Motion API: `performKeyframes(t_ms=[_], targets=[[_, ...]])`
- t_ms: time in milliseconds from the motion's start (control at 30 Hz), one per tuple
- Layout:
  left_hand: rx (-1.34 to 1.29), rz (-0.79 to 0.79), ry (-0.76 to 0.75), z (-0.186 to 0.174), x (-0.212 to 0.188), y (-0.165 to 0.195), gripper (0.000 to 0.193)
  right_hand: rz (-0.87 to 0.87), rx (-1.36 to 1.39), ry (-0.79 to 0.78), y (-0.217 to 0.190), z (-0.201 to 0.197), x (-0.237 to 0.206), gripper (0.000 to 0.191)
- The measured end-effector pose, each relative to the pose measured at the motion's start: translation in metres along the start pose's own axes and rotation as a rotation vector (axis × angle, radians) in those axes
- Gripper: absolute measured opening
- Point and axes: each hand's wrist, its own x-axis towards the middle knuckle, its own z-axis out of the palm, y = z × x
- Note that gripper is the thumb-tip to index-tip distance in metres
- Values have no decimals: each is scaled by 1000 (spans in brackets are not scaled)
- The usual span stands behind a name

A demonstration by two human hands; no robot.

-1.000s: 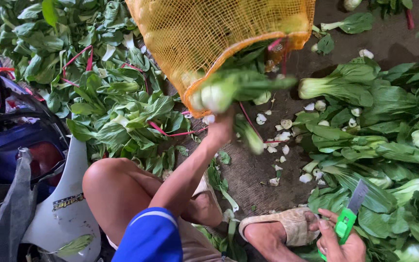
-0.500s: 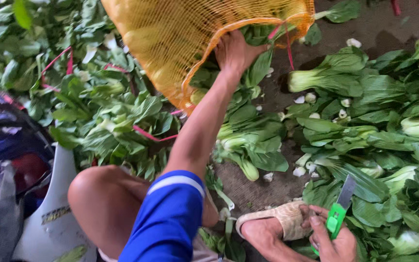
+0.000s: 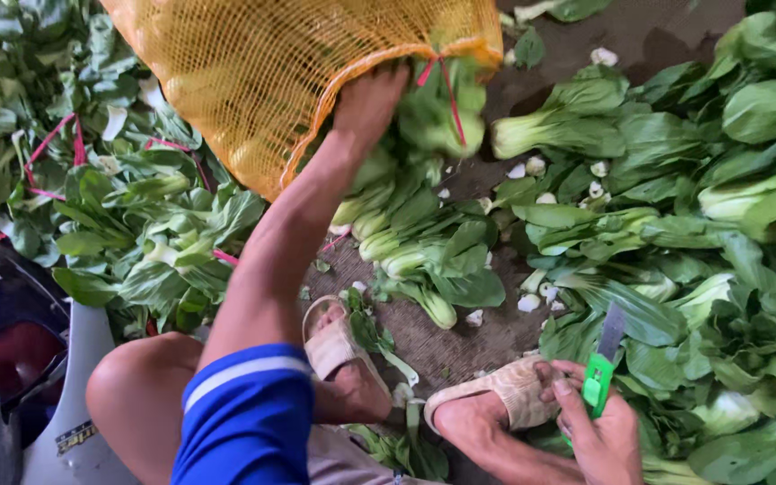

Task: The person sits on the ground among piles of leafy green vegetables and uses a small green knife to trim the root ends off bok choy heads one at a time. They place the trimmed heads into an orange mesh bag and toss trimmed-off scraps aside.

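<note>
So the landmark here is the big orange-yellow mesh net sack (image 3: pixel 253 72) lying at the top of the head view, its open mouth rimmed with an orange band. The left hand (image 3: pixel 370 103) is stretched out right at that mouth, fingers curled over the rim and pressing against a blurry green bok choy head (image 3: pixel 437 112) sitting just at the opening, though I can't tell if it's actually clamped on the vegetable or on the mesh. Directly below the sack's mouth there's a small heap of pale-stemmed bok choy (image 3: pixel 424 251) lying on the brown dirt ground (image 3: pixel 460 346). Well away from the sack, down at the bottom right, the right hand (image 3: pixel 608 436) is wrapped tight around a green-handled utility knife (image 3: pixel 602 364) with its grey blade pointing up. Just beside that hand are two feet in beige woven sandals (image 3: pixel 505 395). To the right of the sack is a big spread of loose leafy bok choy (image 3: pixel 702 224), and under its left side more bunches tied with red bands (image 3: pixel 136 233). Little white cut stem ends (image 3: pixel 532 301) lie scattered between the heaps.
</note>
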Motion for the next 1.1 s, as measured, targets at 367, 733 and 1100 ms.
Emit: performKeyframes(t_ms=[367, 733, 1100], targets=[[-40, 444, -222, -87, -177, 105, 36, -24, 134, -19, 2, -10, -21, 39], [-304, -5, 72, -26, 91, 189, 33, -47, 74, 12, 6, -7, -31, 34], [-856, -131, -51, -47, -60, 246, 92, -127, 415, 243, -19, -23, -11, 41]])
